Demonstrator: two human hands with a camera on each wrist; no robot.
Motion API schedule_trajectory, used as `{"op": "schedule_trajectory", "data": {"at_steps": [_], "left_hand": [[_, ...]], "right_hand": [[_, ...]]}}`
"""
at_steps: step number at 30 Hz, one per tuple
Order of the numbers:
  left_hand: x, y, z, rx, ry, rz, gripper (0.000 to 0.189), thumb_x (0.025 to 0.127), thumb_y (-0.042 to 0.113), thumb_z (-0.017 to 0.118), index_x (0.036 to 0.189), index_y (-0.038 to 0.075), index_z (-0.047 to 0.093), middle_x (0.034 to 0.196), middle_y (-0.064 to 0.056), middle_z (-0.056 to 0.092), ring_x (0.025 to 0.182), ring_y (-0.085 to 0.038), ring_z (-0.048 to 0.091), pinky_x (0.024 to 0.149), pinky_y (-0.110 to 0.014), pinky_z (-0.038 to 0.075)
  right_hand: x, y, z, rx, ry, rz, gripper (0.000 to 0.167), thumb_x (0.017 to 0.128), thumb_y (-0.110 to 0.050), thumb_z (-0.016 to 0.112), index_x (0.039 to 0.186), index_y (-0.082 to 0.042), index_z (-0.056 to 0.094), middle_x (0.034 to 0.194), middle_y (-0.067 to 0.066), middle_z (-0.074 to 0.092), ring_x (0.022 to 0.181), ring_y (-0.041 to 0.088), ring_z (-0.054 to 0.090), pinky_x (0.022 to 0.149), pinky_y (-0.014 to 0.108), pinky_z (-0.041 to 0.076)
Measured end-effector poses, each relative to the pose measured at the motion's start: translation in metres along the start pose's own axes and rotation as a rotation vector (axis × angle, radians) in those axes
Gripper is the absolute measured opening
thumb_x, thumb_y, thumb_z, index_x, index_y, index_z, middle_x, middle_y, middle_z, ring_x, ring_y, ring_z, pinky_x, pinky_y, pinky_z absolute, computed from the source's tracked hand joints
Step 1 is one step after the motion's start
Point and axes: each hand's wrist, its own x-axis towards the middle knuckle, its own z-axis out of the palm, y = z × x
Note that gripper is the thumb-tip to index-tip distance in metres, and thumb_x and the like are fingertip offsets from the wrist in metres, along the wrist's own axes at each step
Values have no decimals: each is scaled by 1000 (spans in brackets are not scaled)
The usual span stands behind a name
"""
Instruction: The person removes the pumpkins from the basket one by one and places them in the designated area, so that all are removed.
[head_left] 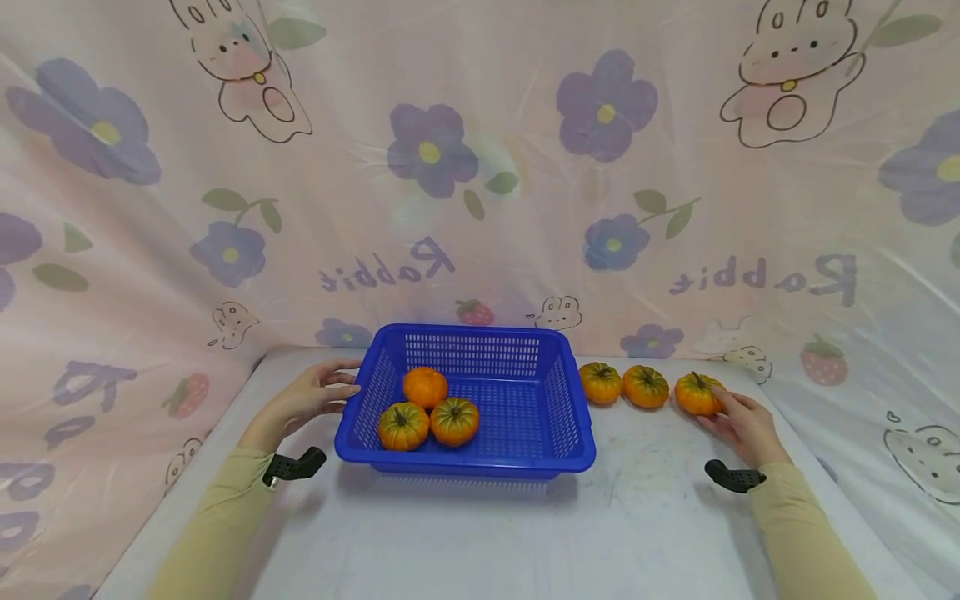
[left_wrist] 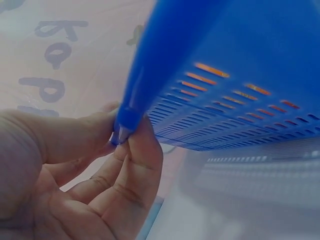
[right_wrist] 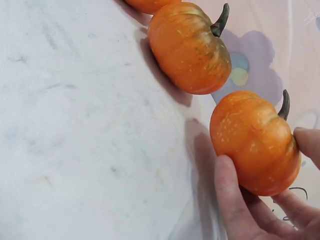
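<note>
At its left end, a blue plastic basket (head_left: 468, 465) has its rim pinched between the thumb and fingers of my left hand (head_left: 311, 396). The left wrist view shows that rim (left_wrist: 145, 75) close up, with the slotted side wall beyond. Inside the basket, toward its left, sit an orange pumpkin (head_left: 425, 387) and two green-topped ones, a left one (head_left: 403, 427) and a right one (head_left: 454, 422). My right hand (head_left: 748, 425) holds a small orange pumpkin (right_wrist: 255, 145) from its side, thumb and fingers spread around it, its dark stem (right_wrist: 284, 105) uncovered.
Between the basket and my right hand, two more pumpkins stand in a row along the back of the white table (head_left: 645, 533): one close to the basket (head_left: 600, 383), another beside it (head_left: 646, 387). A printed rabbit-and-flower cloth (head_left: 510, 250) hangs right behind.
</note>
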Motion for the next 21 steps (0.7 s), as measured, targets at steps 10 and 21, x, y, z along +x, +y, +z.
{"op": "schedule_trajectory", "data": {"at_steps": [10,21], "left_hand": [[1,2,0,4,-5,-10,61,94,18,63,144,-1,34,123,-25,51,93,-27,63,83,-39,54],[0,3,0,14,1,-14,62,94,17,63,145,-1,33,125,-26,51,95,-27,63,84,-39,54]], "right_hand": [[4,3,-1,2,7,5,92,94,-40,56,151,-1,-5,156,21,-2,86,8,56,94,35,46],[6,4,5,-25,43,-1,84,97,-36,51,150,3,0,155,24,4,75,3,59,93,34,46]]}}
